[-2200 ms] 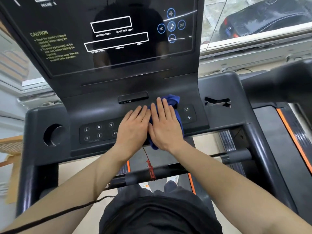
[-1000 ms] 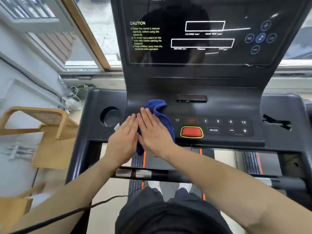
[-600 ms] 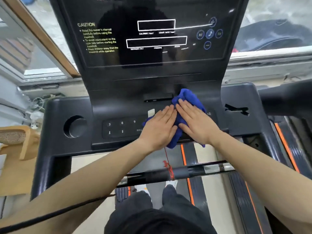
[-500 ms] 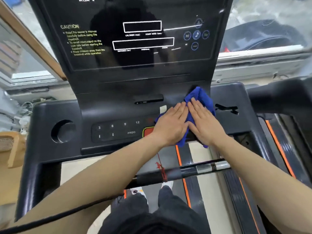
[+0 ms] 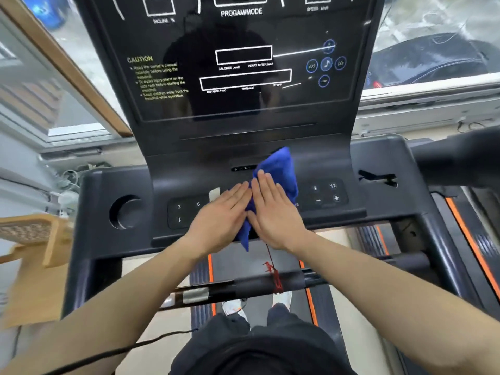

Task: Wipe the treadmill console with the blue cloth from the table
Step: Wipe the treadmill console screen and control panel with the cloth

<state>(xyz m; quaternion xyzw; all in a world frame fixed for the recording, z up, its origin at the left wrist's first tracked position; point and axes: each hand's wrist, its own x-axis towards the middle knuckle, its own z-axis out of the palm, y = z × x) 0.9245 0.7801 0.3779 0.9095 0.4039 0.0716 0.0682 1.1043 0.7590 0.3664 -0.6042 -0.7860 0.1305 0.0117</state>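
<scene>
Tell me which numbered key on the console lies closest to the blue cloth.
The key marked 9, just right of the blue cloth; 12 sits farther right, while 3 and 6 lie beyond the left hand.

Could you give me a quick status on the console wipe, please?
Both hands, left and right, flat on cloth. Cloth on console keypad, mid-panel. Nothing in the way.

Left hand [image 5: 221, 215] and right hand [image 5: 273, 212] flat, side by side.

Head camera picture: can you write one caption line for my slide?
Both hands, left hand and right hand, press a blue cloth flat on the treadmill console.
</scene>
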